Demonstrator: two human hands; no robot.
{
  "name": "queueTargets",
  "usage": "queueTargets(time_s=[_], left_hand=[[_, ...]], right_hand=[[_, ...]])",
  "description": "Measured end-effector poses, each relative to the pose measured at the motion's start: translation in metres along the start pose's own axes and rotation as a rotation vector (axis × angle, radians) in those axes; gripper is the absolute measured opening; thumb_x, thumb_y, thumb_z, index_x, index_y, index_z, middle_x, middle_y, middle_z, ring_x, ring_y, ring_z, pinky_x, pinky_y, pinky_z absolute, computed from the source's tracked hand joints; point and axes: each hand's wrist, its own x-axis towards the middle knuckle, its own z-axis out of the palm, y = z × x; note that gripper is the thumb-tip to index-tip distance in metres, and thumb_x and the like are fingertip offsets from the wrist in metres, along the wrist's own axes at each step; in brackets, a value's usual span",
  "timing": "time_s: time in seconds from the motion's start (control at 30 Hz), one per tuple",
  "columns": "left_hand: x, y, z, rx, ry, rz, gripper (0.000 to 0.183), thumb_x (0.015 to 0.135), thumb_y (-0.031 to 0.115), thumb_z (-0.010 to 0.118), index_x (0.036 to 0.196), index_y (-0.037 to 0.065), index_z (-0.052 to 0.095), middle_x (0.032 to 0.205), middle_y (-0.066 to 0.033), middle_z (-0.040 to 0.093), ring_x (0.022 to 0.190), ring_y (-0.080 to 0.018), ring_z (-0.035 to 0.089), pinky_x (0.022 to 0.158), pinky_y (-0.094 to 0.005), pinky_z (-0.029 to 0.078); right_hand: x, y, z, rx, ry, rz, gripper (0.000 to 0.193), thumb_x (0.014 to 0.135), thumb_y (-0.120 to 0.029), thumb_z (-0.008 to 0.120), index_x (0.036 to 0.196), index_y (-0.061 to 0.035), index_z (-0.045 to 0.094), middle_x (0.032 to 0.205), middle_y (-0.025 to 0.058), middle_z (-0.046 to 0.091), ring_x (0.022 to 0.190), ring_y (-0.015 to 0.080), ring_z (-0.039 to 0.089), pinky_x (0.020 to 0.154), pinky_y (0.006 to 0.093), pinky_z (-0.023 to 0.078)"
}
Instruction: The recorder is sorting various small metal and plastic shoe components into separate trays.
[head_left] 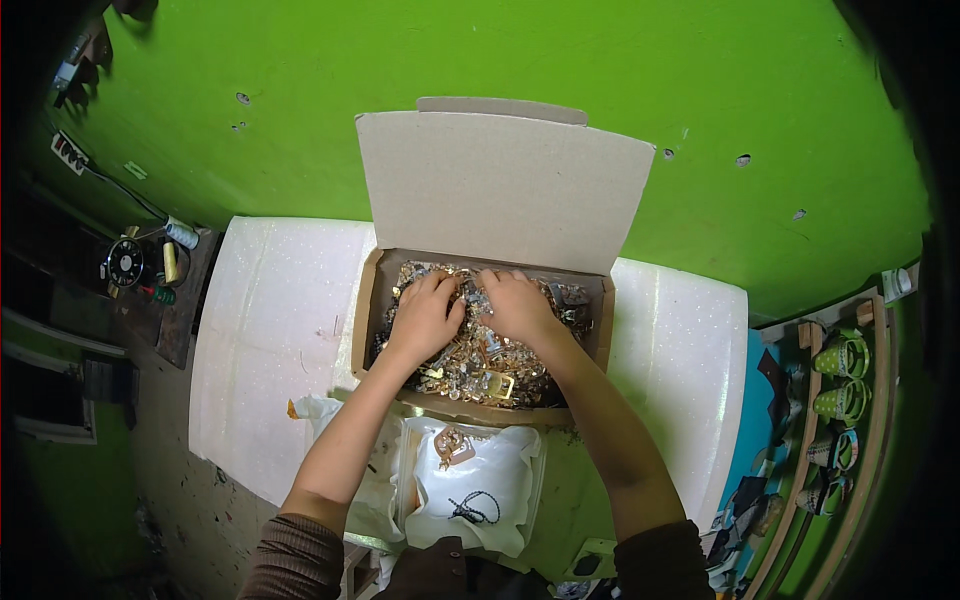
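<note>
An open cardboard box point(363, 318) stands on the white table, its lid flap point(500, 185) raised against the wall. It is filled with a heap of small gold and silver-coloured metal pieces point(465, 385), which look like jewellery or trinkets. Resting on the heap at the left is my left hand point(425, 318), fingers stretched and apart. Close beside it, my right hand point(515, 308) lies on the far part of the heap with its fingers spread. Some fingertips sink among the pieces, so fine contact is hidden. Neither hand visibly holds a piece.
In front of the box lies a white cushion-like pad point(510, 455) in a tray, bearing a gold-toned ornament point(455, 447) and a black beaded string point(475, 507). Crumpled white wrapping point(375, 490) sits beside it. A wooden rack point(870, 400) with green patterned items is at right.
</note>
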Motion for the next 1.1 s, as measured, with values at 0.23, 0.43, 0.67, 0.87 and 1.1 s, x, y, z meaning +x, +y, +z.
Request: queueTargets(time_s=[0.23,0.43,0.67,0.87,1.1], left_hand=[[-0.011,0.004,-0.012,-0.103,0.072,0.003,0.028,0.079,0.015,0.050,0.105,0.004,0.053,0.106,-0.0128,0.051,0.101,-0.0290,0.048,0.089,-0.0387,0.035],[-0.019,0.002,-0.021,-0.190,0.107,-0.020,0.024,0.078,0.013,0.050,0.100,0.002,0.055,0.102,-0.0133,0.053,0.098,-0.0307,0.050,0.087,-0.0372,0.037],[-0.024,0.005,-0.031,-0.398,0.146,-0.099,0.022,0.081,0.013,0.049,0.099,0.002,0.056,0.102,-0.0158,0.054,0.098,-0.0301,0.051,0.086,-0.0336,0.039],[-0.028,0.015,-0.041,-0.578,0.085,-0.196,0.023,0.082,0.015,0.048,0.099,0.002,0.057,0.101,-0.0154,0.054,0.094,-0.0283,0.053,0.083,-0.0321,0.039],[-0.034,0.014,-0.034,-0.700,0.099,-0.227,0.025,0.084,0.018,0.047,0.101,0.002,0.057,0.099,-0.0129,0.055,0.091,-0.0240,0.054,0.081,-0.0301,0.040]], right_hand=[[0.001,0.003,-0.001,0.271,-0.126,0.077,0.045,0.064,-0.010,0.064,0.102,-0.0004,0.043,0.082,0.0205,0.058,0.081,0.0361,0.056,0.072,0.0408,0.045],[-0.004,-0.001,-0.008,0.310,-0.093,0.079,0.040,0.064,-0.010,0.064,0.099,-0.0033,0.046,0.079,0.0178,0.059,0.078,0.0367,0.056,0.067,0.0411,0.044],[-0.014,0.020,-0.034,0.667,-0.087,0.182,0.044,0.066,-0.014,0.069,0.104,-0.0053,0.048,0.074,0.0096,0.059,0.065,0.0191,0.056,0.057,0.0315,0.043],[-0.027,0.009,-0.085,1.106,-0.049,0.278,0.034,0.075,-0.007,0.062,0.103,-0.0015,0.045,0.082,0.0075,0.060,0.064,0.0119,0.055,0.047,0.0236,0.042],[-0.039,-0.003,-0.092,1.108,0.065,0.237,0.027,0.075,-0.004,0.061,0.098,-0.0046,0.047,0.079,0.0030,0.060,0.067,0.0070,0.054,0.056,0.0201,0.042]])
